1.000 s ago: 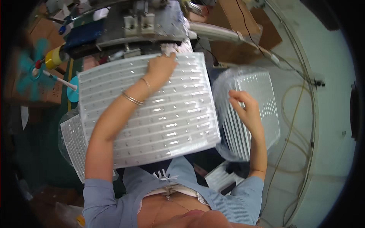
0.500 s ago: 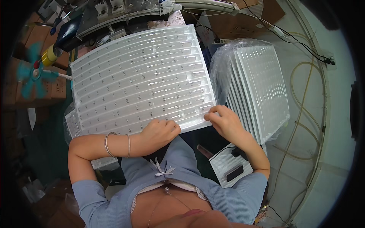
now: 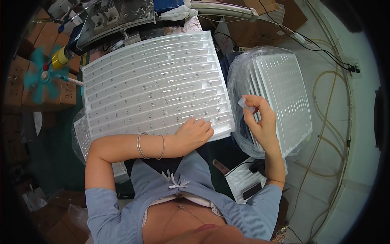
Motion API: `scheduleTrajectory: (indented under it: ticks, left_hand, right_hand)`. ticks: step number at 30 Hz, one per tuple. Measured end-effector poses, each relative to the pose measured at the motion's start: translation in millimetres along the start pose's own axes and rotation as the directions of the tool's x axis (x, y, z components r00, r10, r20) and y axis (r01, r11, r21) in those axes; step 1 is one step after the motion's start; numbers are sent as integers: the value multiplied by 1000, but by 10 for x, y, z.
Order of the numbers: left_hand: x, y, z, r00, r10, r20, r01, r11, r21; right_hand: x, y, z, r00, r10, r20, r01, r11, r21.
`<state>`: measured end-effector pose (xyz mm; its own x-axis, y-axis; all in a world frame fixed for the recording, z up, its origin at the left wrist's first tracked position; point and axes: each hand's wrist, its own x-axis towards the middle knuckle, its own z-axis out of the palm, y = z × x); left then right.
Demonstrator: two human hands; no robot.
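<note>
A large white plastic tray with many rows of narrow slots lies tilted in front of me. Small dark-marked pieces sit along its rows. My left hand rests with curled fingers on the tray's near edge, toward its right corner; whatever its fingers may hold is hidden. Just off the tray's right side, my right hand is raised and pinches a small translucent plastic piece between thumb and forefinger. Behind that hand stands a stack of similar white trays, partly wrapped in clear plastic film.
Metal machinery runs along the far side. A teal fan and cardboard boxes are at left. Below my right forearm, a phone lies on a white ribbed tray. Cables and a hose hang along the right wall.
My right hand has lifted off the tray's near right corner, up and to the right, with a small translucent piece. My left hand has slid right along the near edge.
</note>
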<state>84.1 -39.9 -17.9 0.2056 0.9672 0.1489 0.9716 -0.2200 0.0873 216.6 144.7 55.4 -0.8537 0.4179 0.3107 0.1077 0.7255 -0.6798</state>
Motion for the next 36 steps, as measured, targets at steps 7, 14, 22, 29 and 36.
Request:
scheduleTrajectory:
  ticks: [7,14,22,29,36]
  left_hand:
    - [-227,-184,-173,994,-30,-107,1,966,-260]
    - [-78,-1384,-777,688,-425,-589,321,905,-278]
    - [228,-2906,-1244,467,-509,-723,799,594,98]
    - [-59,-2877,-1217,523,-386,-760,745,640,187]
    - [-682,-2503,-1374,429,-375,-821,617,786,-37]
  right_hand:
    - [165,111,25,996,-14,-84,17,999,27]
    - [815,121,265,983,-86,-161,103,990,101]
    - [1927,-30,818,982,-88,-169,128,961,247]
    - [2803,-492,1441,861,-377,-341,426,901,79]
    - [3370,-772,1973,760,-597,-258,486,785,-383]
